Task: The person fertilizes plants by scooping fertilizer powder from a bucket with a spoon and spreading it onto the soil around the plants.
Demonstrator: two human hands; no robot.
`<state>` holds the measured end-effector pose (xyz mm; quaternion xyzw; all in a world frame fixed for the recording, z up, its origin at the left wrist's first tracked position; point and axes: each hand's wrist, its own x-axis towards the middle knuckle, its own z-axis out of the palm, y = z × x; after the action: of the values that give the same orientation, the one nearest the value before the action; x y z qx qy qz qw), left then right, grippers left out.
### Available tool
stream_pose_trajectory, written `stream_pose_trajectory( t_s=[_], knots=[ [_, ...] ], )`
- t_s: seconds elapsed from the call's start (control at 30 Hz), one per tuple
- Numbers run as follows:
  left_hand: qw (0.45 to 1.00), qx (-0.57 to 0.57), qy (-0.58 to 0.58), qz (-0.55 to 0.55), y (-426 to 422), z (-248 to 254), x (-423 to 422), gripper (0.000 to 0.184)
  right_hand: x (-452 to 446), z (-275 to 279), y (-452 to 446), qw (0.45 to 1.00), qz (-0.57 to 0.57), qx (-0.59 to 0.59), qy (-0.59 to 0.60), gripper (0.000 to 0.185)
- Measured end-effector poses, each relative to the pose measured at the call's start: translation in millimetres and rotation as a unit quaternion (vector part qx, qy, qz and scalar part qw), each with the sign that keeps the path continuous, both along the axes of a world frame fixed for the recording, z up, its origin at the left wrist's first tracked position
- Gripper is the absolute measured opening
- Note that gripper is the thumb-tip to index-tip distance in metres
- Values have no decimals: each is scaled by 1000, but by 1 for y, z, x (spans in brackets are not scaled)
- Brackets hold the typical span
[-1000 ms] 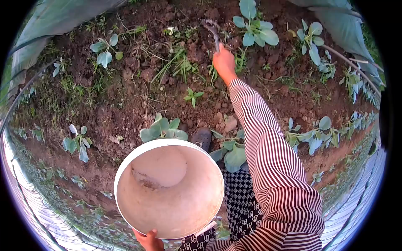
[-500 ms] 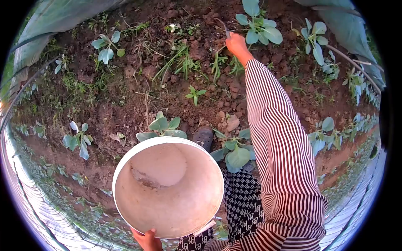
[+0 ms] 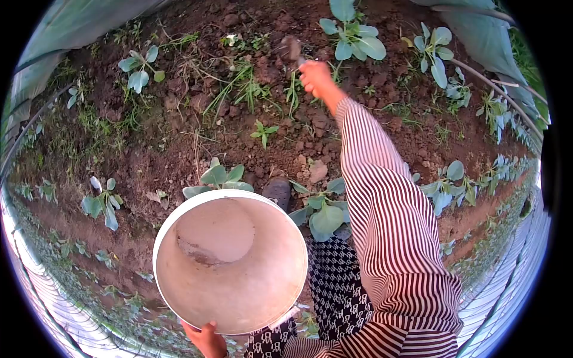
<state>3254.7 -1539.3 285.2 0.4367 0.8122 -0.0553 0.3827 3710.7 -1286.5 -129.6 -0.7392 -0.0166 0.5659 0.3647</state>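
My left hand (image 3: 206, 341) grips the lower rim of a white bucket (image 3: 239, 298), thumb on the near edge. The bucket is tilted so its mouth faces me; a smear of dirt lies on its bottom. Stretched out ahead, my right hand (image 3: 318, 80) is closed round the handle of a sickle (image 3: 292, 49), whose blade is blurred by motion over the brown soil (image 3: 233, 137). Just below that hand stand grassy weeds (image 3: 253, 89). A leafy cabbage plant (image 3: 355, 42) grows to the right of the blade.
Two more cabbage plants (image 3: 325, 215) (image 3: 218, 176) grow close by my shoe (image 3: 277, 192). Others stand to the left (image 3: 138, 68) and right (image 3: 434, 53). Bent hoops (image 3: 495, 89) and netting (image 3: 89, 27) edge the bed.
My right hand and the sickle have moved left and slightly nearer, the blade turning. The view has shifted slightly; the bucket stays in my left hand.
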Motion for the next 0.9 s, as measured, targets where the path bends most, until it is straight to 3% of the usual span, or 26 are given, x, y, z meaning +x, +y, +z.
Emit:
stream_pose_trajectory(
  t_s=[0.03,0.1,0.17,0.2,0.23,0.3,0.33,0.4,0.43,0.47,0.5,0.6,0.67,0.7,0.73,0.77,0.8,0.83,0.9],
  knots=[
    [1000,-19,18,13,2,2,0,45,-13,1,-10,984,111,-16,-138,47],
    [996,-48,67,46,8,2,3,45,-16,10,-16,937,130,54,-321,52],
    [993,-19,33,111,13,4,13,46,-18,12,-23,865,92,165,-465,53],
    [989,-5,12,144,14,4,17,47,-21,28,-26,880,139,144,-430,52],
    [994,-20,22,104,13,4,15,45,-29,44,-31,892,187,122,-393,51],
    [998,-46,42,26,4,0,5,43,-51,30,-45,838,340,153,-398,51],
    [996,-64,57,-10,-6,-2,-5,40,-64,43,-49,867,372,159,-290,52],
    [987,-104,88,-84,-28,-6,-24,35,-65,44,-39,857,477,44,-190,50],
    [993,-63,59,-76,-28,-6,-24,32,-57,21,-29,843,510,-17,-170,48],
    [997,-23,34,-69,-25,-4,-26,29,-38,-8,-35,830,446,133,-308,46],
    [998,23,9,-55,-23,-4,-24,26,-29,4,-26,888,394,92,-219,44],
    [999,-8,34,10,-19,4,-13,23,-53,10,-44,904,315,99,-271,43],
    [995,-48,84,-31,-27,8,-14,26,-77,18,-45,925,217,87,-301,42],
    [990,-73,107,-53,-35,12,-16,27,-78,28,-48,918,226,61,-321,45],
    [988,-84,115,-52,-28,19,-6,39,-75,27,-50,917,170,68,-355,46],
    [997,-23,36,66,-22,18,5,49,-69,16,-53,912,112,76,-387,47],
    [982,39,-43,182,-13,17,19,59,-40,-7,-54,957,83,-8,-276,47],
    [943,102,-121,292,-5,17,28,70,-18,20,-54,969,116,-19,-219,46],
    [949,103,-132,266,-1,23,31,62,-3,74,-63,943,180,100,-262,41]
  ],
)
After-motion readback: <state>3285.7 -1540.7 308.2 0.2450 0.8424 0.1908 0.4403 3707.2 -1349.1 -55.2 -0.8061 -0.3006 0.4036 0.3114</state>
